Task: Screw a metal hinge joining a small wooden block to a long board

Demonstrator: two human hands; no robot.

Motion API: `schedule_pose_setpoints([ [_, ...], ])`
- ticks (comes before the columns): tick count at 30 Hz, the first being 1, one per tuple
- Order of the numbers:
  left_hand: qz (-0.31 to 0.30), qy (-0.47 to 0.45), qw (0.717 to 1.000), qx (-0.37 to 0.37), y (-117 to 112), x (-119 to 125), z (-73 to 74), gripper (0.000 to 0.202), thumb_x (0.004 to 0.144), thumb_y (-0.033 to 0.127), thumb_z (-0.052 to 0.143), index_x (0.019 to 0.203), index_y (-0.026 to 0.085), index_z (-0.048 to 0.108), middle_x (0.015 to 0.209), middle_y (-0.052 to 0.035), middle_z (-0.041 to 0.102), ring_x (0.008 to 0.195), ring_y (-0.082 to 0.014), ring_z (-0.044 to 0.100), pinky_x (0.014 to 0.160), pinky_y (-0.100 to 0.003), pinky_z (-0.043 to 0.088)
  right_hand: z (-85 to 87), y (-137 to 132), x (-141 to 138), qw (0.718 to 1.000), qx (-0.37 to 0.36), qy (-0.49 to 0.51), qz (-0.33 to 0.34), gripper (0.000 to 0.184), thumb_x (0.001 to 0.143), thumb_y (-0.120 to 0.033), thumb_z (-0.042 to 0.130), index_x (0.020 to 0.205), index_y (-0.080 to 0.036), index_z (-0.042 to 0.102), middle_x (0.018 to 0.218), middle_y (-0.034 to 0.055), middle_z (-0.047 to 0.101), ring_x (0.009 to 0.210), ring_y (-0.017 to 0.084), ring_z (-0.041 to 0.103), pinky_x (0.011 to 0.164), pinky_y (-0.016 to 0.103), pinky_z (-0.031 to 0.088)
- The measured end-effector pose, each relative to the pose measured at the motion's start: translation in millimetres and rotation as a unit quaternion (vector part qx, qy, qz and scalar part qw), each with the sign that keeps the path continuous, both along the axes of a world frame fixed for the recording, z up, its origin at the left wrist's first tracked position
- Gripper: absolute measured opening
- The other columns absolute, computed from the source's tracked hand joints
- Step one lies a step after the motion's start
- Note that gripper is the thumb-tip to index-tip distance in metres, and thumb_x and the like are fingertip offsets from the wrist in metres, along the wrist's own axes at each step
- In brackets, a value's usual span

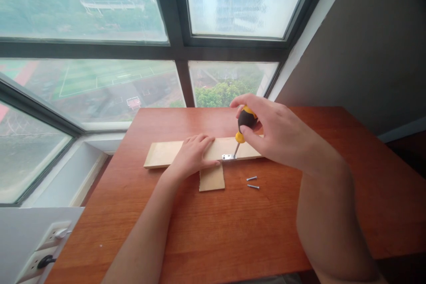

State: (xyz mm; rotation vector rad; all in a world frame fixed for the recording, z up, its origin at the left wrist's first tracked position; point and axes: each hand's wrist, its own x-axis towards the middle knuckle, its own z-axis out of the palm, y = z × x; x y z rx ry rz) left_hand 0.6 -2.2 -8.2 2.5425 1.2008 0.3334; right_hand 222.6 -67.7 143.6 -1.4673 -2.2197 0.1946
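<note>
My right hand (266, 124) is closed round the black and yellow handle of a screwdriver (246, 120). Its shaft slants down to the right end of a small metal hinge (229, 157) at the near edge of a long pale wooden board (163, 154). Whether a screw sits under the tip is too small to tell. My left hand (194, 155) lies flat on the board, left of the hinge, with its fingers apart and its thumb by a small square piece of wood (212, 178). Two loose screws (252, 182) lie on the table, right of that square.
The reddish-brown wooden table (233, 235) stands against tall windows with a dark window frame (179, 49). A grey wall (359, 53) rises at the right. Wall sockets (41, 255) with plugs in them are low at the left, beside the table.
</note>
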Motion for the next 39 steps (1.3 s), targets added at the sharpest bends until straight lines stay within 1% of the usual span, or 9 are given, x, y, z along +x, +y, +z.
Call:
schedule_pose_setpoints([
  [7,-0.003,0.006,1.000,0.003,-0.6,-0.3,0.3,0.069,0.079,0.059,0.068,0.135,0.024,0.051,0.132,-0.0093,0.057,0.119,-0.0324,0.054,0.104,-0.045,0.037,-3.7,7.4,-2.2,0.980,0.085,-0.092,-0.156,0.030,0.085,-0.048,0.062,0.107,-0.026,0.063,0.089,0.0029,0.070,0.075,0.023,0.063,0.060,0.033,0.039],
  [14,-0.023,0.012,1.000,0.011,-0.6,-0.5,0.4,0.074,0.076,0.058,0.072,0.138,0.025,0.048,0.136,-0.0102,0.055,0.123,-0.0327,0.052,0.106,-0.045,0.035,0.4,3.1,0.8,0.999,0.012,0.000,-0.033,0.042,0.085,-0.021,0.054,0.127,-0.022,0.054,0.123,0.0056,0.066,0.100,0.022,0.065,0.079,0.034,0.047],
  [17,-0.025,0.022,0.999,0.014,-0.2,-0.3,1.2,0.072,0.079,0.057,0.070,0.138,0.024,0.048,0.137,-0.0107,0.055,0.124,-0.0329,0.051,0.106,-0.045,0.036,-0.3,4.8,-0.1,0.999,0.018,-0.012,-0.044,0.042,0.087,-0.022,0.054,0.128,-0.022,0.054,0.120,0.0051,0.068,0.097,0.022,0.066,0.079,0.034,0.048],
  [23,-0.039,0.029,0.999,0.023,-0.2,-0.7,3.7,0.068,0.084,0.058,0.064,0.139,0.022,0.049,0.137,-0.0107,0.056,0.124,-0.0317,0.052,0.105,-0.044,0.038,-4.8,10.8,-3.4,0.985,0.083,-0.060,-0.138,0.036,0.087,-0.046,0.060,0.116,-0.024,0.061,0.093,0.0032,0.072,0.080,0.024,0.066,0.066,0.035,0.045],
  [29,-0.036,0.037,0.998,0.033,-1.3,-0.6,4.4,0.067,0.085,0.058,0.063,0.139,0.021,0.049,0.136,-0.0098,0.058,0.123,-0.0309,0.053,0.103,-0.043,0.039,-0.9,6.7,3.4,1.000,0.015,0.013,-0.016,0.042,0.083,-0.018,0.056,0.125,-0.022,0.054,0.122,0.0038,0.065,0.098,0.019,0.064,0.082,0.032,0.048],
  [31,-0.038,0.038,0.998,0.035,-1.5,-0.3,4.7,0.067,0.085,0.058,0.062,0.139,0.021,0.049,0.137,-0.0099,0.057,0.123,-0.0308,0.052,0.103,-0.043,0.039,-1.1,6.9,3.3,0.999,0.017,0.003,-0.033,0.039,0.085,-0.020,0.057,0.124,-0.023,0.055,0.114,0.0030,0.068,0.093,0.020,0.064,0.078,0.033,0.048],
  [35,-0.040,0.041,0.998,0.034,-1.8,-0.1,5.3,0.066,0.087,0.058,0.059,0.139,0.019,0.048,0.138,-0.0107,0.056,0.124,-0.0309,0.052,0.103,-0.044,0.038,-4.6,10.3,-1.3,0.988,0.071,-0.044,-0.132,0.034,0.085,-0.043,0.063,0.113,-0.024,0.061,0.089,0.0026,0.070,0.078,0.023,0.064,0.066,0.035,0.045],
  [37,-0.040,0.040,0.998,0.033,-1.9,-0.2,5.3,0.066,0.087,0.059,0.059,0.139,0.020,0.048,0.138,-0.0106,0.056,0.124,-0.0310,0.052,0.103,-0.044,0.038,-5.6,10.8,-1.5,0.989,0.081,-0.031,-0.123,0.034,0.086,-0.043,0.063,0.112,-0.023,0.060,0.096,0.0041,0.070,0.083,0.024,0.065,0.069,0.036,0.046],
  [39,-0.039,0.038,0.998,0.034,-1.9,-0.3,4.9,0.066,0.087,0.060,0.058,0.139,0.022,0.048,0.138,-0.0104,0.056,0.124,-0.0309,0.052,0.103,-0.043,0.038,-5.2,9.8,0.8,0.996,0.065,-0.001,-0.055,0.035,0.086,-0.030,0.061,0.120,-0.021,0.057,0.115,0.0062,0.067,0.097,0.023,0.064,0.078,0.035,0.049],
])
